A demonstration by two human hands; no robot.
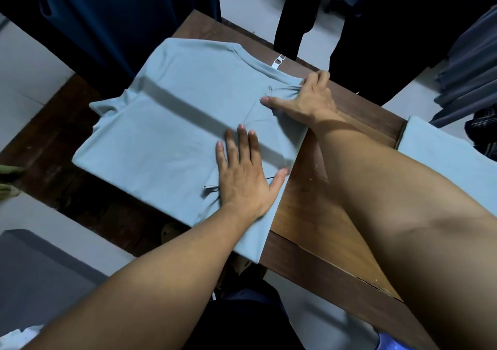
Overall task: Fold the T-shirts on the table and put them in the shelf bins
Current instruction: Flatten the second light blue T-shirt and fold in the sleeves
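A light blue T-shirt point(174, 123) lies spread over the wooden table point(317, 215), hanging past its left and near edges, with a sleeve sticking out at the left. My left hand point(244, 172) lies flat on the shirt's lower right part, fingers straight. My right hand point(306, 99) rests at the shirt's right edge near the collar, fingers bunching a small fold of fabric, thumb stretched out flat. A second light blue T-shirt point(441, 158) lies at the table's right end.
Dark garments point(121, 18) hang behind the table, more at the right point(468, 75). A white clip point(278, 61) lies past the collar. A grey surface point(32, 274) sits at the lower left. No shelf bins are in view.
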